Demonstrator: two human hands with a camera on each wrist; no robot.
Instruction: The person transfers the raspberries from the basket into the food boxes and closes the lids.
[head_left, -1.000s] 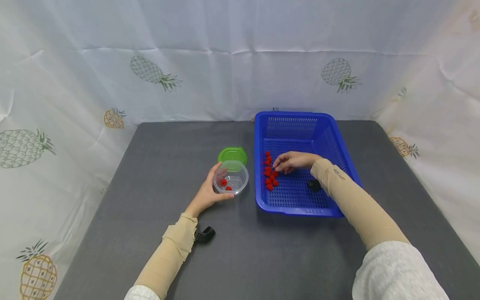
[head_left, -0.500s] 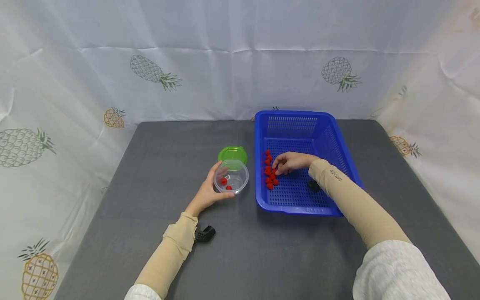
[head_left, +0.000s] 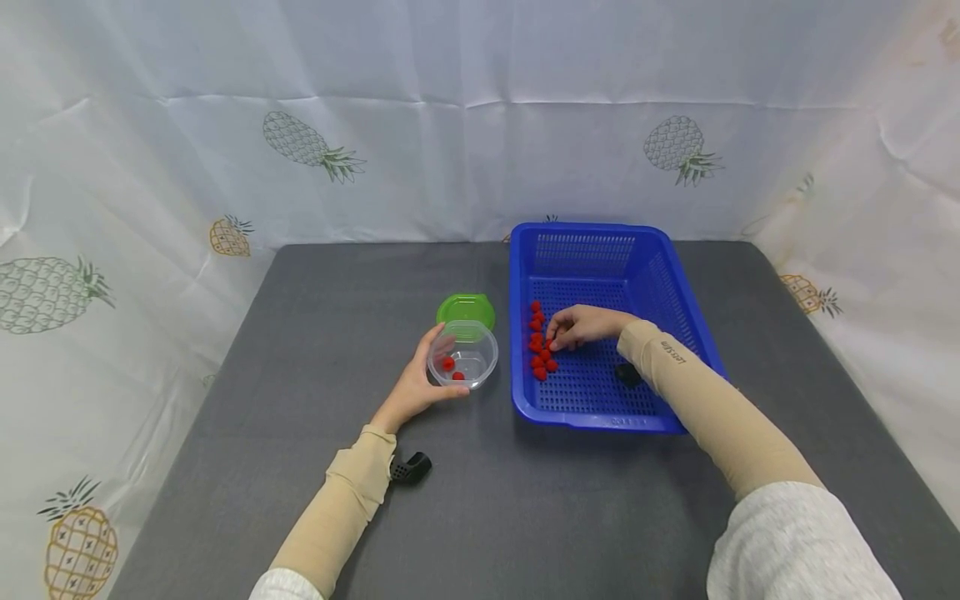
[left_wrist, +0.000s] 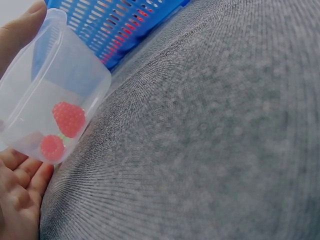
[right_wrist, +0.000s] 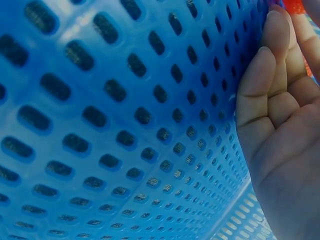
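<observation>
My left hand (head_left: pixel 412 387) grips a clear round plastic container (head_left: pixel 482 360) on the table, thumb and fingers spread around its sides. Two red raspberries (left_wrist: pixel 69 119) lie at the bottom of it, plainly bumpy in the left wrist view. Inside the blue basket (head_left: pixel 577 418), my right hand (head_left: pixel 588 323) reaches to the left side, where thumb and index finger pinch a raspberry (head_left: pixel 549 343). Several more raspberries (head_left: pixel 539 373) lie in a loose row along the basket's left wall. The right wrist view catches only a bit of red fruit (right_wrist: pixel 294 6) at the fingertips.
A green lid (head_left: pixel 465 305) lies just behind the container, partly seen through it. The basket's raised, slotted walls stand right of the container. Black wrist devices show beside the left wrist (head_left: pixel 411 469) and under the right wrist (head_left: pixel 628 374). A patterned curtain (head_left: pixel 465 167) closes off the back.
My right hand's fingers have closed in on one raspberry at the basket's left side, the thumb shifting slightly. The left hand and the container have stayed in place.
</observation>
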